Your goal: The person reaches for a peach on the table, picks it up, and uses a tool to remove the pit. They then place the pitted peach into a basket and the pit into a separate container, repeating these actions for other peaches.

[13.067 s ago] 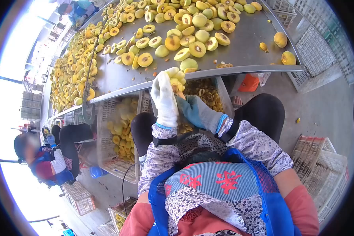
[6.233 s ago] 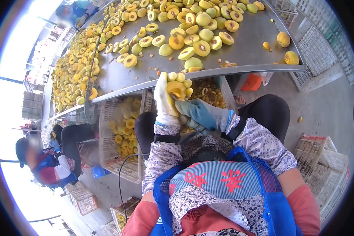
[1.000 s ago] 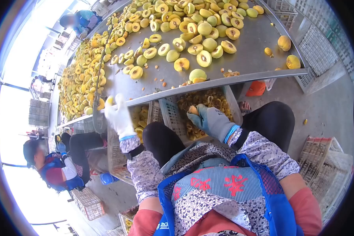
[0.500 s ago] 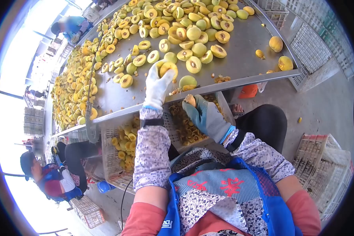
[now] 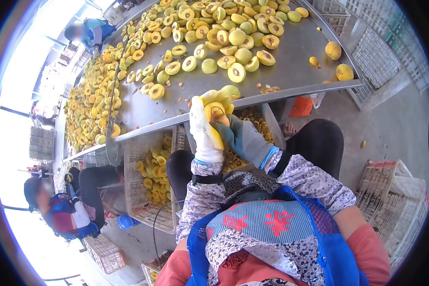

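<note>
The left hand (image 5: 205, 133), in a white glove stained yellow, is cupping a fruit half (image 5: 214, 109), its fingers curling around the fruit. The right hand (image 5: 247, 138), in a blue-grey glove, is closing on a tan piece (image 5: 222, 121) and is pressing it to the cut face; what the piece is, the view is not showing clearly. Both hands are meeting just in front of the table (image 5: 298, 66). Nearer the body, the apron (image 5: 255, 217) is showing large red characters, too warped to read surely.

Below the right hand, a crate (image 5: 275, 125) is holding yellow-brown scraps (image 5: 257, 121). Below and left of the left hand, another crate (image 5: 132, 190) is holding hollowed halves (image 5: 156, 167). Beyond the hands, cut fruit (image 5: 236, 72) is covering much of the table, thickest far off and to the left. Right of these, two orange fruits (image 5: 338, 61) are lying near the corner, and an orange bag (image 5: 301, 106) is showing beneath the table edge. Far left, a seated person (image 5: 64, 212) is working; another (image 5: 91, 32) is leaning at the table's far side.
</note>
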### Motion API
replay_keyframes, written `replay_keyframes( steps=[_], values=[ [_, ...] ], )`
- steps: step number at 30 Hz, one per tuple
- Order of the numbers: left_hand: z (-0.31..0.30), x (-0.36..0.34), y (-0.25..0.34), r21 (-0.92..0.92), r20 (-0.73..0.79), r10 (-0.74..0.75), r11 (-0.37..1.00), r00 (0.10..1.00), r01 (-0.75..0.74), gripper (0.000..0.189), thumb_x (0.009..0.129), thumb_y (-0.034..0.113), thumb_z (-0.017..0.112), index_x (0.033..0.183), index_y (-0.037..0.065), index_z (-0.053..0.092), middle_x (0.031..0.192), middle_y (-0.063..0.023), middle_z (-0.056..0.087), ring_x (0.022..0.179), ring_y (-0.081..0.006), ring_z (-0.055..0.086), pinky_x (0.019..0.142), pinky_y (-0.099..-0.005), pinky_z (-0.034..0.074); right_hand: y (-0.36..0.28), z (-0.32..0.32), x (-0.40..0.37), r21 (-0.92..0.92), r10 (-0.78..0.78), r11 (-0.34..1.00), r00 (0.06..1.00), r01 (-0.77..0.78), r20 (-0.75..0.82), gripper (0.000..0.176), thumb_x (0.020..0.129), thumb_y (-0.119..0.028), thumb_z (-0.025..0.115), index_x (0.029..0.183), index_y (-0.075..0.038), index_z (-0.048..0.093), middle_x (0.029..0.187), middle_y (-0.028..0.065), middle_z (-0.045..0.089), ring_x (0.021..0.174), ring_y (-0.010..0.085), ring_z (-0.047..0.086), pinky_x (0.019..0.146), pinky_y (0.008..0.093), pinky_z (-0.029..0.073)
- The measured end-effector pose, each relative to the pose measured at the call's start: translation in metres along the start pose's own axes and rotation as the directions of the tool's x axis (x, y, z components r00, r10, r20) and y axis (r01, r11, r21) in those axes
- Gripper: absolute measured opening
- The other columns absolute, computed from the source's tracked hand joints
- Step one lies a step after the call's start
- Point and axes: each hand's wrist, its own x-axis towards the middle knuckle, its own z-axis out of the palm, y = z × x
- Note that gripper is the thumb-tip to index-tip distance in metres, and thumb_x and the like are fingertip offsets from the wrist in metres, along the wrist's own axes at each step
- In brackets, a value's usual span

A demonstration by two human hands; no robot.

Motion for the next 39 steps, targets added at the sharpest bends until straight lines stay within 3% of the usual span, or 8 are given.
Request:
replay_keyframes(
  steps=[11,13,16,20,22,24,31,39],
  values=[
    [-0.01,0.002,-0.012,0.31,0.068,0.209,0.925,0.976,-0.219,0.045,0.106,0.037,0.04,0.109,-0.003,0.061,0.107,-0.0164,0.066,0.089,-0.0246,0.067,0.078,-0.035,0.057,0.01,0.008,-0.005,0.094,-0.028,0.995,1.0,0.026,0.014,0.061,0.1,-0.057,0.039,0.113,-0.003,0.063,0.1,0.025,0.069,0.097,0.0418,0.067,0.082,0.0449,0.052],
    [-0.006,-0.001,-0.007,0.186,0.034,0.121,0.974,0.992,-0.125,0.045,0.106,0.036,0.041,0.104,-0.004,0.062,0.1,-0.0169,0.067,0.083,-0.0246,0.067,0.074,-0.0344,0.057,0.012,0.01,-0.005,0.223,0.03,0.974,0.997,-0.044,0.069,0.036,0.103,-0.033,0.052,0.109,-0.001,0.065,0.094,0.0076,0.071,0.084,0.0134,0.065,0.075,0.0307,0.053],
    [-0.011,0.003,0.004,0.054,0.119,-0.017,0.998,0.993,0.01,0.046,0.104,0.036,0.044,0.095,-0.004,0.064,0.087,-0.0175,0.068,0.073,-0.0243,0.066,0.068,-0.0332,0.056,0.003,0.004,-0.011,0.297,-0.041,0.955,0.994,0.008,0.106,0.037,0.104,-0.033,0.051,0.106,0.001,0.065,0.082,0.0015,0.067,0.078,0.0097,0.06,0.071,0.0276,0.05],
    [-0.023,0.012,0.021,0.291,0.316,-0.18,0.953,0.931,0.086,0.05,0.101,0.039,0.048,0.082,-0.004,0.064,0.075,-0.0184,0.068,0.064,-0.0238,0.064,0.06,-0.0332,0.053,-0.005,-0.012,-0.01,0.235,-0.018,0.97,0.951,-0.058,0.31,0.067,0.098,-0.064,0.04,0.101,-0.002,0.063,0.08,0.0158,0.064,0.074,0.0295,0.064,0.069,0.0383,0.05],
    [-0.026,0.013,0.02,0.266,0.325,-0.196,0.958,0.925,0.11,0.049,0.101,0.04,0.048,0.083,-0.002,0.064,0.077,-0.0179,0.068,0.065,-0.0243,0.064,0.06,-0.034,0.054,-0.027,-0.027,-0.012,0.254,0.349,0.743,0.682,-0.619,0.642,0.059,0.097,-0.064,0.042,0.087,-0.008,0.059,0.063,0.0023,0.051,0.052,0.0153,0.05,0.05,0.0305,0.042],
    [-0.025,0.011,0.017,0.24,0.335,-0.213,0.961,0.918,0.135,0.048,0.101,0.041,0.048,0.084,-0.001,0.063,0.08,-0.0174,0.068,0.066,-0.0247,0.065,0.06,-0.0349,0.054,-0.03,-0.028,-0.016,0.319,0.298,0.682,0.648,-0.659,0.701,0.056,0.097,-0.064,0.042,0.083,-0.011,0.055,0.059,-0.0028,0.044,0.048,0.0101,0.042,0.045,0.0267,0.035],
    [-0.058,0.026,0.026,-0.224,-0.006,-0.191,0.957,0.982,0.185,0.035,0.098,0.049,0.052,0.096,0.015,0.061,0.092,-0.0064,0.068,0.082,-0.0252,0.067,0.068,-0.0397,0.056,-0.014,-0.023,-0.016,0.25,0.264,0.696,0.564,-0.673,0.782,0.047,0.099,-0.058,0.042,0.084,-0.015,0.054,0.056,-0.0078,0.038,0.044,0.0059,0.033,0.041,0.0233,0.031],
    [-0.157,0.006,0.12,0.248,-0.427,0.103,0.969,0.898,0.006,0.048,0.1,0.05,0.048,0.117,0.007,0.061,0.11,-0.0095,0.068,0.093,-0.0255,0.067,0.074,-0.0383,0.055,-0.014,-0.009,-0.018,0.28,0.296,0.802,0.759,-0.527,0.579,0.047,0.1,-0.05,0.047,0.088,-0.007,0.059,0.065,-0.0002,0.05,0.052,0.0108,0.046,0.047,0.0269,0.041]
  ],
)
